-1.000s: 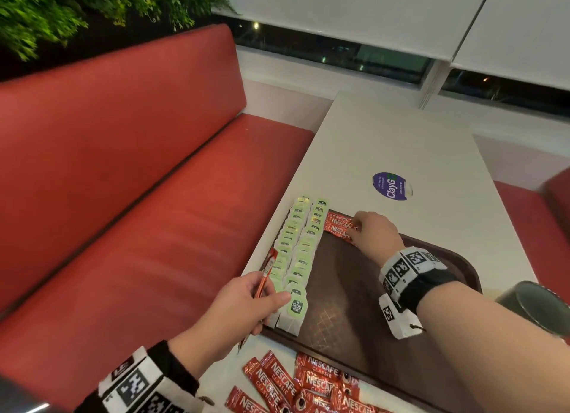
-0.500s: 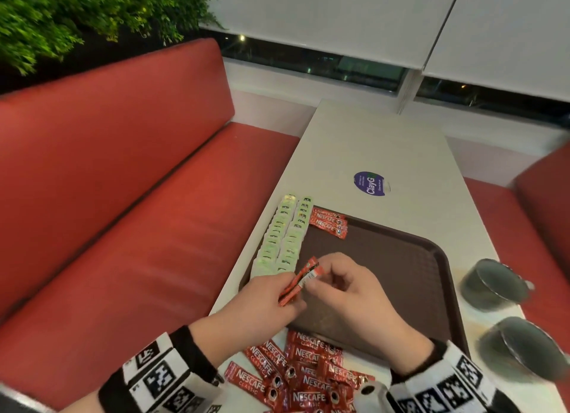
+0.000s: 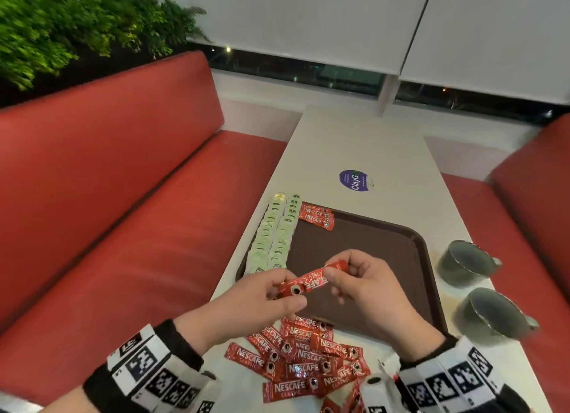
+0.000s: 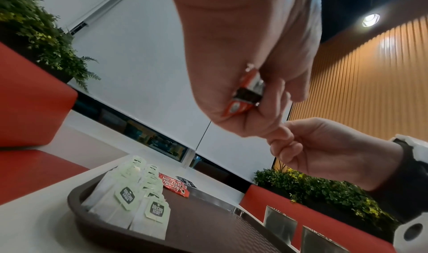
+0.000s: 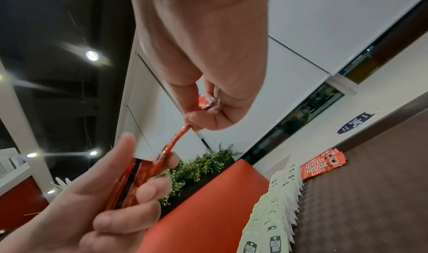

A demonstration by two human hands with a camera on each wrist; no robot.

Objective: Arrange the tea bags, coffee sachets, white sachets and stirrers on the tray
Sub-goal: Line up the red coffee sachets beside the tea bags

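1. Bench (image 3: 123, 196): red padded vinyl, smooth, runs along the left of the table (image 3: 354, 141); leafy plants (image 3: 61, 26) behind its backrest.
2. Left hand (image 3: 246, 307): grip clamped, thumb and curled fingers pinching the low end of a sachet (image 3: 311, 281) held over the tray's near edge. The right wrist view shows more red foil (image 5: 129, 183) in this palm; count unclear.
3. Tea bags (image 3: 274, 236): flat pale-green paper squares with dark tags, overlapped like shingles in two straight rows along the tray's left edge.
4. Loose pile (image 3: 302, 360): glossy red foil sticks, crinkled, lying crosswise on the table just in front of the tray.
5. Sachet: narrow red foil stick, tilted up to the right, spanning both hands.
6. Placed sachets (image 3: 317, 216): a few red sticks side by side in the tray's far left corner, just right of the tea bags.
7. Right hand (image 3: 367, 292): grip clamped, thumb and forefinger pinching the sachet's upper end, other fingers curled.
8. Tray (image 3: 385, 258): dark brown plastic, rounded corners, raised rim, fine woven-look texture.
9. Sticker (image 3: 354, 180): round, purple, flat on the smooth white table beyond the tray.
10. Cups (image 3: 465, 264): two dark round ones with handles, on the table right of the tray.
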